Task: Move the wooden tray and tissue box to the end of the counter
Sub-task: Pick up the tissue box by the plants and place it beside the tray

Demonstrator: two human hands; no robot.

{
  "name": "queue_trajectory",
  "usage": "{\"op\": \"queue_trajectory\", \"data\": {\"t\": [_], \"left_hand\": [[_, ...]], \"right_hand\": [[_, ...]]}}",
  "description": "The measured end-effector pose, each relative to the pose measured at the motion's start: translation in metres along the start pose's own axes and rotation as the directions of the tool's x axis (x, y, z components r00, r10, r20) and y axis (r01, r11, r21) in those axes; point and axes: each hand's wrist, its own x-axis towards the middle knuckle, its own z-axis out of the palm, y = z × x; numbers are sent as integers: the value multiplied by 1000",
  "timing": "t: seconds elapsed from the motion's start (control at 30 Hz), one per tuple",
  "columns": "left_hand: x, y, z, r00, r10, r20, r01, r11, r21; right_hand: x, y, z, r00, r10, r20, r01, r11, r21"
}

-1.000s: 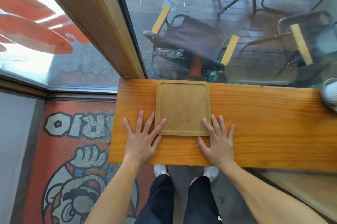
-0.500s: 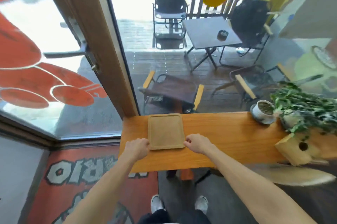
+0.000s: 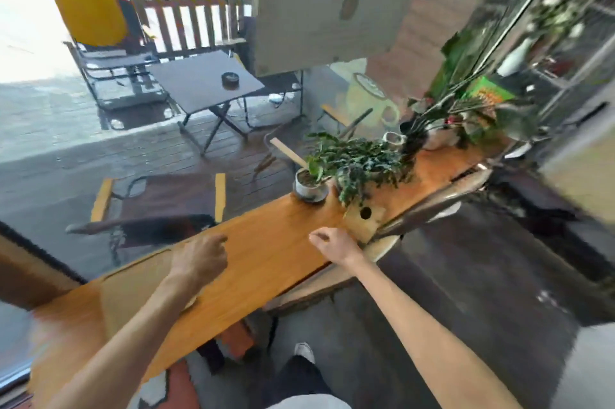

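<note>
The square wooden tray [image 3: 139, 288] lies flat on the orange wooden counter [image 3: 266, 242] near its left end, blurred by camera motion. My left hand [image 3: 199, 258] hovers over the tray's right edge with fingers curled and nothing in it. My right hand [image 3: 332, 247] is over the counter's front edge, also curled and holding nothing. Just beyond it stands the wooden tissue box [image 3: 364, 217], with a round hole in its side, a short gap from my fingers.
A small potted plant [image 3: 309, 185] and a larger leafy plant [image 3: 362, 162] stand on the counter behind the tissue box. More pots [image 3: 436, 135] crowd the far right end. A glass wall runs along the counter's back; a stool seat [image 3: 432, 205] sits below the front.
Both hands have come off the tray's sides and moved right along the counter. The view has swung right, bringing the tissue box and plants close to my right hand.
</note>
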Motion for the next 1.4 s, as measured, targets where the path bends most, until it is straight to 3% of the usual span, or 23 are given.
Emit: {"op": "queue_trajectory", "data": {"t": [0.23,0.37,0.53,0.7,0.73,0.87,1.0,1.1,1.17,1.27,1.4], "left_hand": [[61,122,60,993,85,78,-93,990,108],[116,184,96,995,-32,93,20,991,130],[167,240,136,972,-198,126,178,972,150],[195,282,168,944,-282,172,229,934,273],[200,289,174,934,-304,187,246,928,280],[217,312,196,889,-387,243,362,921,142],[235,338,205,907,-357,225,318,928,192],[245,352,215,872,-396,287,363,918,161],[250,358,221,793,-471,386,498,867,35],[252,363,240,644,-470,603,697,685,-211],[244,369,251,638,-402,657,768,396,-503]], "right_hand": [[39,131,-100,986,143,-91,-144,990,-1],[91,193,-147,984,151,-89,-155,987,-35],[156,252,-186,989,143,-26,-145,968,-207],[216,282,-204,996,85,-20,-84,878,-471],[227,285,-206,996,94,-5,-86,881,-465],[267,288,-209,936,289,203,-276,957,-89],[291,288,-196,883,328,334,-320,944,-83],[300,289,-184,864,321,388,-346,938,-5],[301,288,-177,863,252,439,-309,949,63],[296,282,-168,870,175,461,-274,949,158],[286,269,-157,858,177,482,-305,931,202]]}}
